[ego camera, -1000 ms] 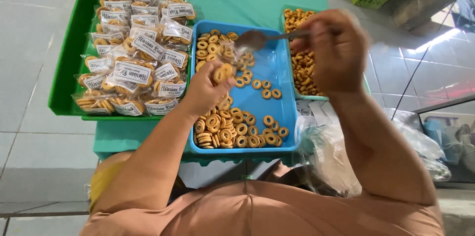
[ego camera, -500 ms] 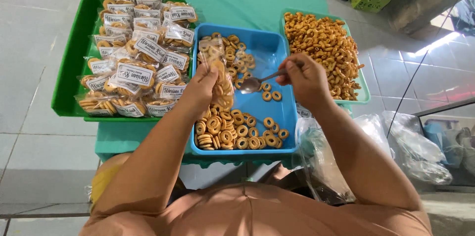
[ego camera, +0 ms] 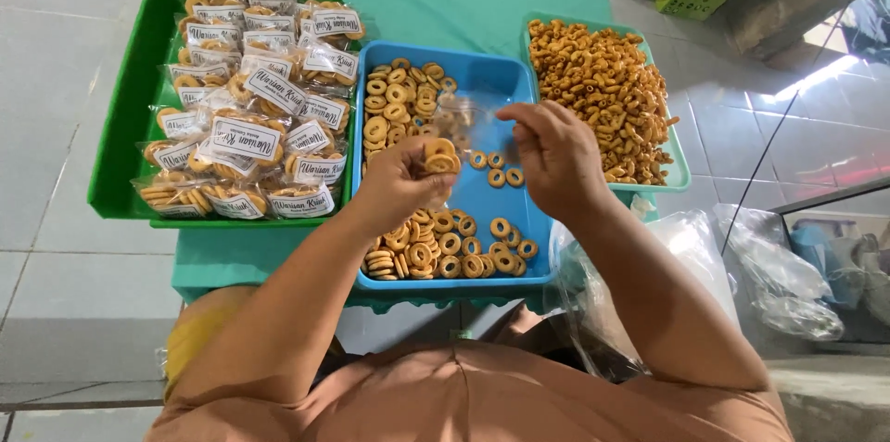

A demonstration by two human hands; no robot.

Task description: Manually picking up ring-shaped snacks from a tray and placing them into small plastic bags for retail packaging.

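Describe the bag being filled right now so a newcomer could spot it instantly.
Start at the blue tray in the middle, between the green tray of labelled packs and the teal tray of loose snacks. Above it, the left hand pinches a clear bag holding a few ring cookies. Unlike the finished packs, it is unlabelled and open.
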